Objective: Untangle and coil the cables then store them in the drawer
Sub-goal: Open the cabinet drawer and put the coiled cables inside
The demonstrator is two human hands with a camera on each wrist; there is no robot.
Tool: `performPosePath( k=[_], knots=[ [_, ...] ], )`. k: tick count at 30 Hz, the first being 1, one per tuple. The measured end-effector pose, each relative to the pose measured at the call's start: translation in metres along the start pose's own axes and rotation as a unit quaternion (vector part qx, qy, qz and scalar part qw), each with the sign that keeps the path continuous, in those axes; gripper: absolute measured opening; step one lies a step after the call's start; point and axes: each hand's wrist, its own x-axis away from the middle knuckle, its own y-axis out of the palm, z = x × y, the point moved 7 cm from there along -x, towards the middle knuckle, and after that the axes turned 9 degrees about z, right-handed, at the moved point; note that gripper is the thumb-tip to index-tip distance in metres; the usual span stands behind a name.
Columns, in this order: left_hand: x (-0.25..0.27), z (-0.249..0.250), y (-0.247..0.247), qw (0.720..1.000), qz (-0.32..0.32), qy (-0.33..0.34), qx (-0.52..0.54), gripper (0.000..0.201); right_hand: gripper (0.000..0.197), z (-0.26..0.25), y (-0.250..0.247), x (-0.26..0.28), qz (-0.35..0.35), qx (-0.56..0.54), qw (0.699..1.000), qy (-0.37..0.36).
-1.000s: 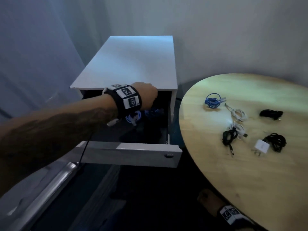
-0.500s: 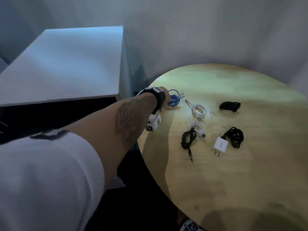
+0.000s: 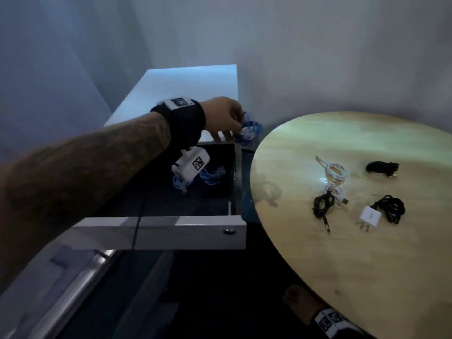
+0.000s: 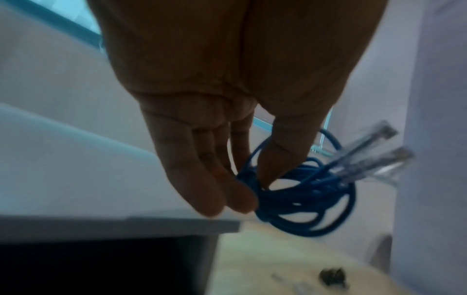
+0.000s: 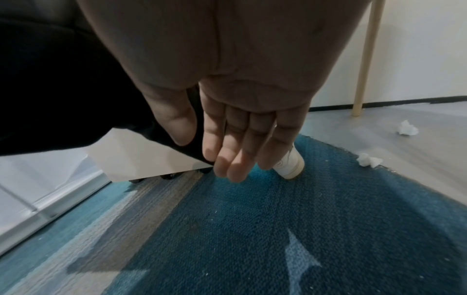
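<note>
My left hand (image 3: 227, 118) pinches a coiled blue network cable (image 3: 248, 130) between thumb and fingers, in the air above the right rear corner of the open drawer (image 3: 159, 232). In the left wrist view the blue coil (image 4: 303, 197) hangs from my left hand (image 4: 250, 191), its two clear plugs sticking out to the right. More blue cables (image 3: 210, 177) lie inside the drawer. My right hand (image 5: 232, 165) hangs down beside the table with straight, relaxed fingers and holds nothing.
The round wooden table (image 3: 367, 277) holds two white cables (image 3: 333, 171), three black cables (image 3: 381, 167) and a white charger (image 3: 370, 216). The white cabinet top (image 3: 186, 94) lies behind the drawer. Below are a blue rug (image 5: 303, 229) and a shoe (image 5: 290, 165).
My left hand left the drawer, reached across to the blue coil on the table, and now carries it back over the drawer's corner. The blue coil is gone from the table.
</note>
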Motion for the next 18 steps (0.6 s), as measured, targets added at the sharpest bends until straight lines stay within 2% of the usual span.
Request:
performPosePath(
  k=[4,6,9,12,13,15,18],
  knots=[
    [0.042,-0.053,-0.007,0.991,-0.053,-0.01,-0.125,0.016,0.055,-0.011,-0.014,0.008,-0.001,0.002,1.0,-0.025],
    [0.049,-0.062,0.003,0.986,-0.068,-0.024,-0.15,0.017,0.053,-0.003,-0.016,-0.002,0.026,-0.009,0.999,-0.025],
    [0.052,-0.066,0.03,0.969,-0.102,-0.017,-0.227,0.018,0.042,-0.008,-0.014,0.007,0.015,0.043,0.998,-0.046],
    [0.054,-0.078,0.057,0.929,-0.108,0.012,-0.355,0.019,0.033,-0.006,-0.015,0.008,0.002,0.03,0.999,-0.038],
    [0.054,-0.084,0.065,0.922,-0.113,0.008,-0.37,0.02,0.031,-0.01,-0.017,0.011,-0.009,0.019,0.999,-0.05],
    [0.053,-0.088,0.069,0.918,-0.115,-0.006,-0.379,0.019,0.039,-0.019,-0.024,0.019,-0.043,0.023,0.998,-0.049],
    [0.047,-0.058,0.052,0.905,-0.074,0.036,-0.416,0.017,0.042,-0.025,-0.024,0.022,-0.056,0.032,0.996,-0.065]
  ],
)
